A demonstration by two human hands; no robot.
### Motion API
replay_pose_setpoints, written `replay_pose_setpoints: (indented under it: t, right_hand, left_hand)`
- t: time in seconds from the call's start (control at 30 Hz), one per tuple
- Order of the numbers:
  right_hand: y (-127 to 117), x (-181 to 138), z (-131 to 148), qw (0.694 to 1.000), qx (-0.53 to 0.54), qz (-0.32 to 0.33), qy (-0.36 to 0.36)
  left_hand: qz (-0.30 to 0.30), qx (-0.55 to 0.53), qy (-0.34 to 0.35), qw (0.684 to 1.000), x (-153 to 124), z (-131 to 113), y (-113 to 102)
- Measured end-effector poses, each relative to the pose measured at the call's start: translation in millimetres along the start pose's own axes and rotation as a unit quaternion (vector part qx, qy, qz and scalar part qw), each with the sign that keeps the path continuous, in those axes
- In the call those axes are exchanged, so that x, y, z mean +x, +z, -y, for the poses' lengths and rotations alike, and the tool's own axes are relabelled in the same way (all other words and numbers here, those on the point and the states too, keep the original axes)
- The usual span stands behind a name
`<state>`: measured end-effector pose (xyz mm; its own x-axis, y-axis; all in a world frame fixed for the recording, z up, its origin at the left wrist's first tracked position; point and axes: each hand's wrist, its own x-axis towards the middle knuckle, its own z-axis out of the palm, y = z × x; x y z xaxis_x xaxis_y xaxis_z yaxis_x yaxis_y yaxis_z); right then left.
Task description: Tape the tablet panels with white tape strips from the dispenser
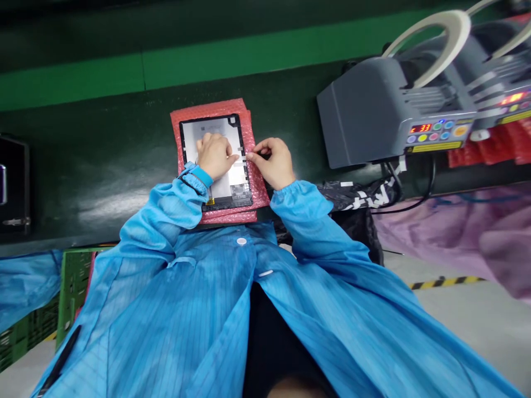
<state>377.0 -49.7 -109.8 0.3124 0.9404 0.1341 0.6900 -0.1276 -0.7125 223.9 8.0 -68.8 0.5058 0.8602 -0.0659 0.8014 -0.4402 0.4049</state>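
A tablet screen panel (212,128) with a black frame and pale back lies on pink bubble-wrap bags (259,190) on the bench. My left hand (215,156) rests on the panel, fingers bent and apart, its thumb stretched toward the right-hand edge. At that edge my right hand (276,163) pinches a small white piece of tape (248,156) between thumb and forefinger; the piece is partly covered by the fingertips. Small white strips show along the panel's right side. A blue wrist strap (199,176) circles my left wrist.
Two grey tape dispensers (369,110) with white tape rolls stand to the right, the nearer display lit. Below them hang black cables (429,182) and a black bag (360,196). A black case (14,188) sits at far left; a green crate (74,282) stands below the bench.
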Motion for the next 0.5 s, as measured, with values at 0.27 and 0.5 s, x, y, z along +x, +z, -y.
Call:
replay_pose_setpoints:
  t: [0.27, 0.5]
  right_hand:
    - [-7.7, 0.2, 3.0, 0.997, -0.033, 0.002, 0.075]
    - [-10.0, -1.6, 27.5, 0.997, -0.028, 0.026, 0.073]
  left_hand:
    - [-0.107, 0.020, -0.077, 0.991, -20.4, 49.0, -30.1]
    - [-0.038, 0.038, -0.163, 0.985, -61.5, 83.2, -31.2]
